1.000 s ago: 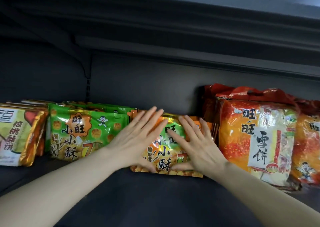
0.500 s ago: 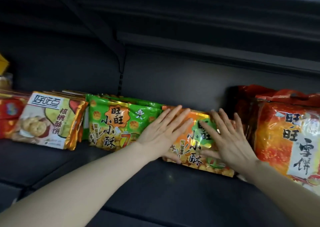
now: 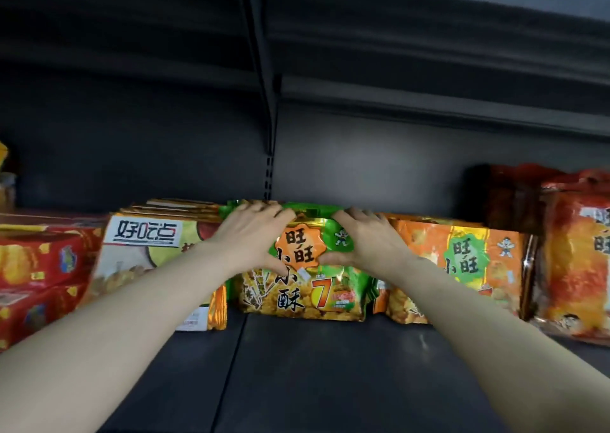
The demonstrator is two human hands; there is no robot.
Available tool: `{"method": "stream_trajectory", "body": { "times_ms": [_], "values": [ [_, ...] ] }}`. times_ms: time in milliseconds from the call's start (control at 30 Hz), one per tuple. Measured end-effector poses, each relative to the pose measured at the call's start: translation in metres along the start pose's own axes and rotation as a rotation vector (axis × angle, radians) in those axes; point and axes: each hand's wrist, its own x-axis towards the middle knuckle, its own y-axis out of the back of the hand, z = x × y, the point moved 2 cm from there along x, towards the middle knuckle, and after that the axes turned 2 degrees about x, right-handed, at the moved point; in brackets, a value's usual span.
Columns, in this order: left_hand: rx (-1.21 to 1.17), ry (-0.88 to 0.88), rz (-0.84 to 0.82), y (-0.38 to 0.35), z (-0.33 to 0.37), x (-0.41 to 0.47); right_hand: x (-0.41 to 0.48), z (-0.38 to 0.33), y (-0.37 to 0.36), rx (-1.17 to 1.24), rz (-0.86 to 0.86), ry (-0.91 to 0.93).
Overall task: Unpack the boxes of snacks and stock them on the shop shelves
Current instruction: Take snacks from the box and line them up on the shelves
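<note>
Green foil bag point(image 3: 307, 287), glossy and crinkled, stands upright mid-row on the dark matte metal shelf point(image 3: 297, 373). Left hand point(image 3: 254, 234) and right hand point(image 3: 366, 238) both grip its top seam, fingers curled over the edge, thumbs pressed on the front. Orange bag point(image 3: 462, 267) sits just right; gold-edged biscuit pack point(image 3: 145, 251) just left.

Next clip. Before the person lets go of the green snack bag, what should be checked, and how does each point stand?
1. Left hand grips the green snack bag's top edge: ok.
2. Right hand grips the top edge too: ok.
3. Bag's base on the shelf: ok.
4. Label faces out: ok.
5. Bags behind it lined up: cannot tell, hidden.
</note>
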Motion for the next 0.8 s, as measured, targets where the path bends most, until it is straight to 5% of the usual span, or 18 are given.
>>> {"method": "stream_trajectory", "body": {
  "times_ms": [367, 600, 800],
  "values": [
    [-0.161, -0.007, 0.002, 0.016, -0.032, 0.018, 0.025, 0.001, 0.023, 0.216, -0.011, -0.071],
    [-0.332, -0.024, -0.373, 0.003, -0.047, 0.049, 0.061, -0.001, 0.015, 0.383, -0.308, -0.174],
    [-0.366, -0.025, -0.378, -0.014, -0.049, 0.058, 0.059, -0.005, 0.008, 0.348, -0.365, -0.244]
  ]
}}
